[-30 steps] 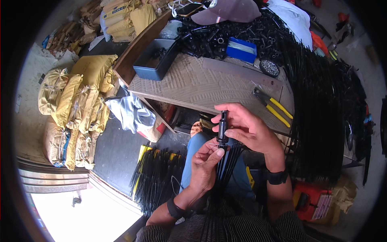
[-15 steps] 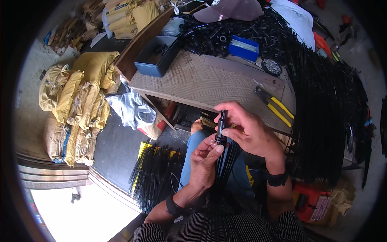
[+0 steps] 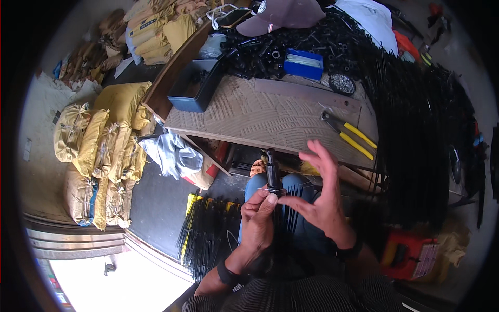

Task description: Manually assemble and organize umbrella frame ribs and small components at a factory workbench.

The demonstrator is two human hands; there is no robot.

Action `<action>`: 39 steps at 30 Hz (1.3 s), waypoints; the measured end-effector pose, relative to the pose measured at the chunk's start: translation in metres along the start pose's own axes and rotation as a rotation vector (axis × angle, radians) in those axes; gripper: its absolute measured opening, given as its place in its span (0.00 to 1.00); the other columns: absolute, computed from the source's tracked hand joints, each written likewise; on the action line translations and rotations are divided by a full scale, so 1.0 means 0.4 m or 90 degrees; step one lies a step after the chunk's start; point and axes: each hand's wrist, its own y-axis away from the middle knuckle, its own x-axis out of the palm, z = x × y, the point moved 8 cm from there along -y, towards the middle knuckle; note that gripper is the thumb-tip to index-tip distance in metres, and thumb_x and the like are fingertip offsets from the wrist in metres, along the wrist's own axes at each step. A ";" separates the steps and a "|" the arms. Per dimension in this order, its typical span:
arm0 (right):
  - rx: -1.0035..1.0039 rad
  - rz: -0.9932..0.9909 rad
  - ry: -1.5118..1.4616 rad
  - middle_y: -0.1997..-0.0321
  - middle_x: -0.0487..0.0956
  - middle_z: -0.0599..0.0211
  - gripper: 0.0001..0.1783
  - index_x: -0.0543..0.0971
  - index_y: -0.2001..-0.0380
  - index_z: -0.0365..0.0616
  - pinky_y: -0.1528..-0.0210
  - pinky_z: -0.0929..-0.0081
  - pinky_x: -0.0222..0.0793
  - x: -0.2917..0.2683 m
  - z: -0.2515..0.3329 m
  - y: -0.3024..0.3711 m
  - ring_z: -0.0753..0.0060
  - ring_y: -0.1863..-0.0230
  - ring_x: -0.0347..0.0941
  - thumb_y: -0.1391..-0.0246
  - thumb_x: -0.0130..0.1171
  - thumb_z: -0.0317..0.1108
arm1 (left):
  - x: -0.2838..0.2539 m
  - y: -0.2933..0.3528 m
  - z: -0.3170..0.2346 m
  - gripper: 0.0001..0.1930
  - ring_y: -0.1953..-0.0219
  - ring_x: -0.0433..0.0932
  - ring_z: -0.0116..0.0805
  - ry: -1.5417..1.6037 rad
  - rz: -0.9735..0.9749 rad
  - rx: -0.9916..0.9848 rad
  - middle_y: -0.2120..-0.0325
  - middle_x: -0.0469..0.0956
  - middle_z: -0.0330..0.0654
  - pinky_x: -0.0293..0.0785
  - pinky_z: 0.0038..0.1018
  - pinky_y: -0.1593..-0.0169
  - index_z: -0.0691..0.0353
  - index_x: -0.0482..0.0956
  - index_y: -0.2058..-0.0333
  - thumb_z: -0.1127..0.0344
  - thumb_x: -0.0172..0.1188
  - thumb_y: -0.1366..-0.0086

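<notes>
Above my lap, my left hand (image 3: 257, 224) pinches the lower end of a black tubular part (image 3: 273, 174) between thumb and fingers; the part stands nearly upright. Thin pale wire-like strands poke out sideways at the pinch. To its right, my right hand (image 3: 326, 210) has its fingers stretched upward and apart, and its thumb reaches to the tube's base; whether it touches cannot be made out. Thin black rods (image 3: 292, 213) lie along my legs below the hands. On the bench, cutting pliers with yellow handles (image 3: 356, 141) lie beyond my right hand.
The bench (image 3: 223, 117) carries a grey-blue bin (image 3: 189, 101), a blue box (image 3: 303, 70), a metal strip (image 3: 306, 94), a round dish (image 3: 342, 83), heaped black parts and a cap (image 3: 283, 18). Long black rods (image 3: 416, 156) hang at right. Yellow sacks (image 3: 106, 151) and bundled rods (image 3: 208, 234) lie left.
My right hand has let go of the tube's upper part, moved down and opened its fingers. The left hand keeps its pinch, and the tube sits slightly lower and further left.
</notes>
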 end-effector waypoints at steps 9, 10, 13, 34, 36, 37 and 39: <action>0.403 -0.020 -0.652 0.69 0.68 0.74 0.20 0.63 0.64 0.43 0.67 0.85 0.62 0.169 -0.098 0.143 0.85 0.67 0.64 0.56 0.64 0.27 | -0.023 0.014 -0.026 0.22 0.54 0.71 0.32 -0.057 0.012 0.006 0.61 0.76 0.42 0.62 0.28 0.46 0.69 0.71 0.55 0.61 0.60 0.44; 0.415 -0.003 -0.661 0.72 0.70 0.74 0.13 0.69 0.68 0.39 0.68 0.86 0.63 0.183 -0.115 0.168 0.85 0.70 0.65 0.55 0.63 0.26 | -0.023 0.014 -0.028 0.22 0.52 0.70 0.34 -0.042 0.023 -0.001 0.61 0.76 0.43 0.62 0.30 0.46 0.69 0.72 0.55 0.60 0.61 0.45; 0.473 0.008 -0.724 0.73 0.72 0.71 0.10 0.74 0.70 0.35 0.69 0.85 0.65 0.194 -0.102 0.176 0.83 0.72 0.67 0.55 0.63 0.26 | -0.037 0.014 -0.017 0.23 0.46 0.66 0.43 -0.023 0.030 -0.044 0.59 0.75 0.45 0.62 0.37 0.45 0.68 0.72 0.56 0.59 0.63 0.47; 0.315 0.034 -0.508 0.74 0.74 0.73 0.09 0.76 0.69 0.36 0.71 0.85 0.64 0.159 -0.051 0.145 0.89 0.72 0.66 0.50 0.59 0.32 | -0.040 0.013 -0.024 0.30 0.44 0.62 0.43 -0.005 0.056 -0.029 0.45 0.61 0.55 0.56 0.40 0.40 0.69 0.65 0.50 0.56 0.61 0.46; 0.296 0.008 -0.499 0.75 0.74 0.74 0.09 0.76 0.70 0.37 0.72 0.85 0.63 0.147 -0.050 0.141 0.89 0.72 0.65 0.50 0.59 0.33 | -0.036 0.013 -0.024 0.30 0.44 0.62 0.42 -0.012 0.048 -0.022 0.45 0.61 0.54 0.56 0.39 0.40 0.69 0.64 0.49 0.56 0.60 0.45; 0.359 0.054 -0.532 0.76 0.74 0.74 0.09 0.76 0.71 0.36 0.72 0.85 0.63 0.168 -0.068 0.151 0.89 0.73 0.65 0.50 0.59 0.33 | -0.033 0.013 -0.026 0.30 0.44 0.62 0.41 -0.010 0.049 -0.006 0.44 0.60 0.53 0.57 0.38 0.40 0.69 0.63 0.48 0.57 0.60 0.45; 0.423 0.102 -0.565 0.77 0.73 0.75 0.09 0.76 0.71 0.36 0.73 0.85 0.62 0.191 -0.093 0.160 0.89 0.73 0.65 0.50 0.59 0.33 | -0.032 0.014 -0.026 0.31 0.44 0.62 0.40 -0.007 0.048 0.010 0.44 0.60 0.52 0.57 0.37 0.41 0.70 0.62 0.48 0.57 0.60 0.45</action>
